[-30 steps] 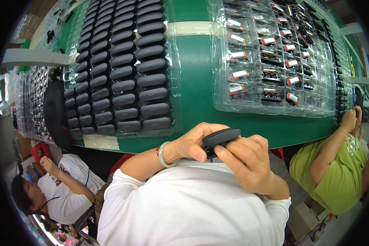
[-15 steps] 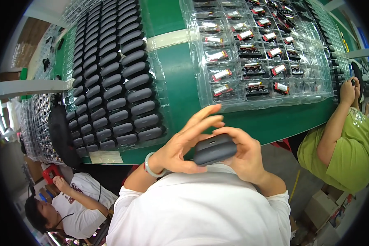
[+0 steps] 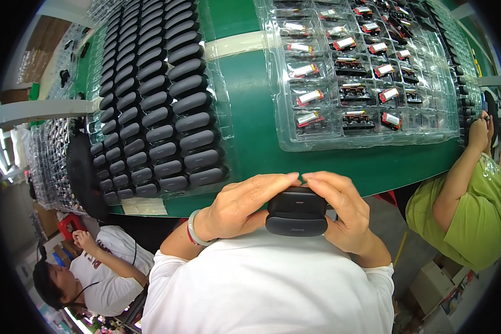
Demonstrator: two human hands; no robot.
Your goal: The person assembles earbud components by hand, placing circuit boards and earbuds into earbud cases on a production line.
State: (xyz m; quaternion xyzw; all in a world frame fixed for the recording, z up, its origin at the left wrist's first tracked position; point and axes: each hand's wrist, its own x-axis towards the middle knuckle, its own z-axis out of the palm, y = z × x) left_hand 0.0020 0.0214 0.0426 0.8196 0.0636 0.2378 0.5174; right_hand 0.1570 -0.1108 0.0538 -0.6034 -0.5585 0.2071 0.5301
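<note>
One case point(image 3: 296, 224) is held between the left hand point(image 3: 234, 206) and the right hand point(image 3: 346, 214), fingers of both curled around its sides. Just beyond the case is the table point(image 3: 250, 111); left past it lie case rows point(image 3: 161, 133), right past it a tray point(image 3: 367, 142) of parts point(image 3: 355, 94).

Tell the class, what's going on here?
A person's left hand and right hand hold a dark rounded case between them, close to a white shirt. On the green table, rows of similar cases lie on the left and a clear tray of small parts on the right.
</note>
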